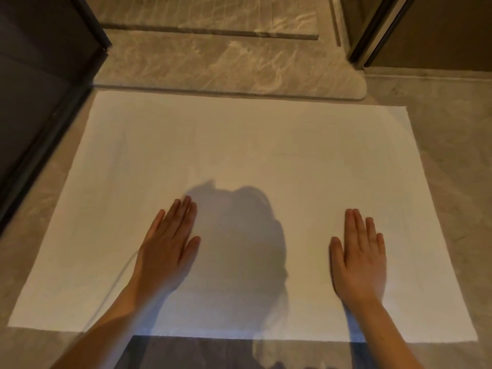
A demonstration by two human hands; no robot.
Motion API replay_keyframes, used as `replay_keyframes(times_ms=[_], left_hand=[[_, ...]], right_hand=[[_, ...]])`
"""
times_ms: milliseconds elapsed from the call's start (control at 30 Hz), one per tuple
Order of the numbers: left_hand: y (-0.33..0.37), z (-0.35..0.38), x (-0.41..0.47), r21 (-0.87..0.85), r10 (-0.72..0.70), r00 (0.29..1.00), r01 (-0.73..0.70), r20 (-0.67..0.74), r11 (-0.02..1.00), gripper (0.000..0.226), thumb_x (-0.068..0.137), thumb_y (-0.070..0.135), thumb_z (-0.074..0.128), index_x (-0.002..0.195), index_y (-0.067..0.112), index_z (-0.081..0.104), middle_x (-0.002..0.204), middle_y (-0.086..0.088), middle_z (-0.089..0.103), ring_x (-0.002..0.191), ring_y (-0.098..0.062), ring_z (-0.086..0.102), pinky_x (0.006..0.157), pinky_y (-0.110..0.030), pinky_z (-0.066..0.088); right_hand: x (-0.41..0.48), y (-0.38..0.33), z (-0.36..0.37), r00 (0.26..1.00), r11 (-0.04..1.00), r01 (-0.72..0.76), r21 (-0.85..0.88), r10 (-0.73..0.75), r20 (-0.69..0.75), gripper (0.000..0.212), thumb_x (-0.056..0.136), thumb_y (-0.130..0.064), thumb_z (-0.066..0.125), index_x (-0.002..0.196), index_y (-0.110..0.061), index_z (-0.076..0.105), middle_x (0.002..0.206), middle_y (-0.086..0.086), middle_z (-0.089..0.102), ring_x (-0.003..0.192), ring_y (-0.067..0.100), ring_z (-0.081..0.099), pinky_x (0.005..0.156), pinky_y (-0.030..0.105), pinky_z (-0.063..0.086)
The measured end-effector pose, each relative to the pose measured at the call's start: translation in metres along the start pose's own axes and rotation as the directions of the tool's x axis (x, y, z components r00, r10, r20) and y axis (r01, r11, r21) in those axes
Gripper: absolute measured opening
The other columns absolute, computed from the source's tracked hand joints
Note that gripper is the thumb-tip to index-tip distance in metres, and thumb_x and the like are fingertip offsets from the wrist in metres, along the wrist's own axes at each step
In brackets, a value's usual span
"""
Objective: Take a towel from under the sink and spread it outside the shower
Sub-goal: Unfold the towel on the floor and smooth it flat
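A white towel [239,145] lies flat and fully spread on the grey floor, its far edge along the raised marble shower threshold [229,67]. My left hand [167,249] rests palm down on the towel's near left part, fingers together and straight. My right hand [359,257] lies flat on the near right part in the same way. Neither hand grips anything. A shadow of my head falls on the towel between the hands.
A dark frame and glass panel [40,102] run along the left side. Another dark frame [372,30] stands at the far right of the shower opening. Grey marble floor [452,155] surrounds the towel. A thin white cable [114,283] trails by my left wrist.
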State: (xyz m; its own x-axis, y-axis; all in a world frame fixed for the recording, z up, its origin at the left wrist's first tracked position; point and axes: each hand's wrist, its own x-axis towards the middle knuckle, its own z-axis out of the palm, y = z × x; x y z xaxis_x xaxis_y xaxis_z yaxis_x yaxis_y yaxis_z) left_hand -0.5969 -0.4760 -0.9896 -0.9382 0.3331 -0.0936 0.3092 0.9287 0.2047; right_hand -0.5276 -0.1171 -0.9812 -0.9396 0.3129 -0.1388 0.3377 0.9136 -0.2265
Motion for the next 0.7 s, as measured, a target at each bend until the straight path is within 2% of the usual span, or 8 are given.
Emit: replay_keyframes(times_ms=[100, 167, 233, 300, 333, 467, 700], left_hand=[[0.013, -0.004, -0.001, -0.002, -0.020, 1.000, 0.020, 0.021, 1.000, 0.064, 0.100, 0.044, 0.020, 0.155, 0.011, 0.017, 0.163, -0.007, 0.010, 0.151, -0.021, 0.009, 0.121, -0.040, 0.007], [0.039, -0.002, -0.004, -0.014, 0.085, 0.996, -0.084, 0.043, 0.996, 0.062, 0.102, 0.043, 0.019, 0.155, 0.012, 0.015, 0.164, -0.007, 0.009, 0.151, -0.024, 0.008, 0.120, -0.042, 0.008], [0.061, 0.004, -0.012, -0.014, 0.212, 0.975, -0.212, 0.073, 0.977, 0.060, 0.103, 0.043, 0.018, 0.156, 0.017, 0.011, 0.165, -0.001, 0.005, 0.151, -0.019, 0.004, 0.120, -0.042, 0.007], [0.061, 0.008, -0.020, -0.010, 0.223, 0.969, -0.224, 0.106, 0.975, 0.059, 0.103, 0.043, 0.021, 0.157, 0.021, 0.008, 0.165, 0.002, 0.003, 0.151, -0.016, 0.002, 0.120, -0.042, 0.007], [0.054, 0.009, -0.024, -0.001, 0.204, 0.972, -0.206, 0.115, 0.979, 0.059, 0.103, 0.043, 0.022, 0.157, 0.022, 0.008, 0.165, 0.003, 0.002, 0.151, -0.016, 0.002, 0.120, -0.042, 0.007], [0.031, 0.012, -0.038, -0.007, 0.161, 0.980, -0.162, 0.117, 0.987, 0.057, 0.102, 0.044, 0.022, 0.156, 0.027, 0.012, 0.165, 0.006, 0.007, 0.151, -0.018, 0.006, 0.121, -0.043, 0.007], [0.032, 0.008, -0.037, 0.023, 0.165, 0.971, -0.172, 0.171, 0.985, 0.058, 0.101, 0.046, 0.016, 0.156, 0.027, 0.012, 0.165, 0.004, 0.009, 0.151, -0.020, 0.007, 0.121, -0.046, 0.011]], right_hand=[[0.000, -0.001, -0.003, 1.000, 0.999, -0.020, -0.025, 0.020, 0.013, 0.063, 0.099, -0.046, 0.008, 0.157, -0.020, 0.003, 0.164, -0.004, 0.002, 0.151, 0.017, -0.004, 0.123, 0.042, 0.005], [-0.002, -0.014, -0.004, 1.000, 1.000, -0.021, -0.018, 0.021, -0.004, 0.063, 0.099, -0.042, 0.013, 0.157, -0.017, 0.010, 0.164, 0.001, 0.009, 0.151, 0.022, 0.000, 0.123, 0.045, 0.007], [-0.012, -0.036, -0.001, 0.991, 0.991, 0.133, -0.026, -0.132, 0.008, 0.060, 0.100, -0.040, 0.022, 0.156, -0.018, 0.020, 0.162, 0.003, 0.016, 0.151, 0.025, 0.006, 0.122, 0.045, 0.009], [-0.026, -0.047, 0.008, 0.954, 0.953, 0.297, -0.056, -0.293, 0.059, 0.056, 0.102, -0.040, 0.024, 0.156, -0.027, 0.017, 0.163, -0.002, 0.013, 0.152, 0.023, 0.004, 0.122, 0.044, 0.007], [-0.031, -0.046, 0.011, 0.945, 0.945, 0.320, -0.064, -0.314, 0.087, 0.056, 0.102, -0.042, 0.022, 0.156, -0.031, 0.014, 0.164, -0.004, 0.011, 0.152, 0.021, 0.002, 0.122, 0.045, 0.006], [-0.039, -0.031, 0.018, 0.955, 0.956, 0.284, -0.072, -0.276, 0.109, 0.055, 0.102, -0.047, 0.015, 0.156, -0.035, 0.009, 0.165, -0.006, 0.009, 0.152, 0.020, 0.000, 0.122, 0.046, 0.006], [-0.039, -0.032, 0.016, 0.951, 0.950, 0.295, -0.105, -0.280, 0.132, 0.057, 0.101, -0.046, 0.018, 0.156, -0.034, 0.008, 0.165, -0.004, 0.008, 0.152, 0.022, 0.001, 0.122, 0.046, 0.005]])
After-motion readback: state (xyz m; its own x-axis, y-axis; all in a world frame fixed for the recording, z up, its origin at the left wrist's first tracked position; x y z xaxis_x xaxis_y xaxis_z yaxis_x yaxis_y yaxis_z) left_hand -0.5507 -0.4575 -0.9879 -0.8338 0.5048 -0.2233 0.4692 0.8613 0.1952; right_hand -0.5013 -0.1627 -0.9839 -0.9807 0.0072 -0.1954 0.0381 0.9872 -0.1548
